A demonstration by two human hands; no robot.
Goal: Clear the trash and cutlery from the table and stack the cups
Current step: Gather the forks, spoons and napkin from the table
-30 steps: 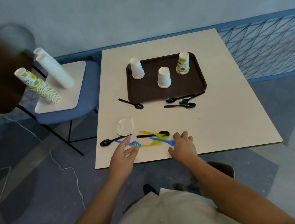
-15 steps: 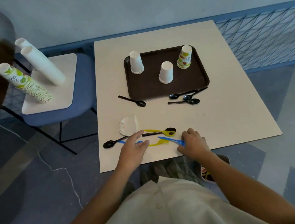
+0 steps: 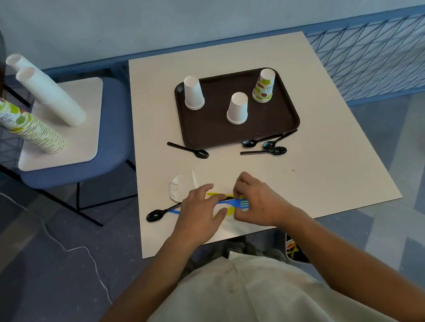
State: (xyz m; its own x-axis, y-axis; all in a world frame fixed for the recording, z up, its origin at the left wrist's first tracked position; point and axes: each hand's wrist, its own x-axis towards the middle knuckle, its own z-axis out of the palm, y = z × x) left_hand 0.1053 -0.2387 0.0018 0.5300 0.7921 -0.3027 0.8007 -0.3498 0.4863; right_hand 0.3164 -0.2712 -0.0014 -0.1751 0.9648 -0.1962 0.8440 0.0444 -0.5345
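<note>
Pinching the blue fork [image 3: 234, 202] near its tines, your right hand [image 3: 261, 204] has its fingers curled at the table's [image 3: 315, 175] near edge. Your left hand [image 3: 200, 214] rests on the handle, fingers fairly straight. Yellow cutlery [image 3: 214, 195] lies underneath, a black spoon [image 3: 159, 214] just left.

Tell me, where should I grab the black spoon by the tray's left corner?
I'd pinch the spoon by its thin handle near the far tip, coming from above on the left. It lies flat, and that tip pokes out past the tray corner with bare table round it; the bowl sits close to the tray's rim.
</note>
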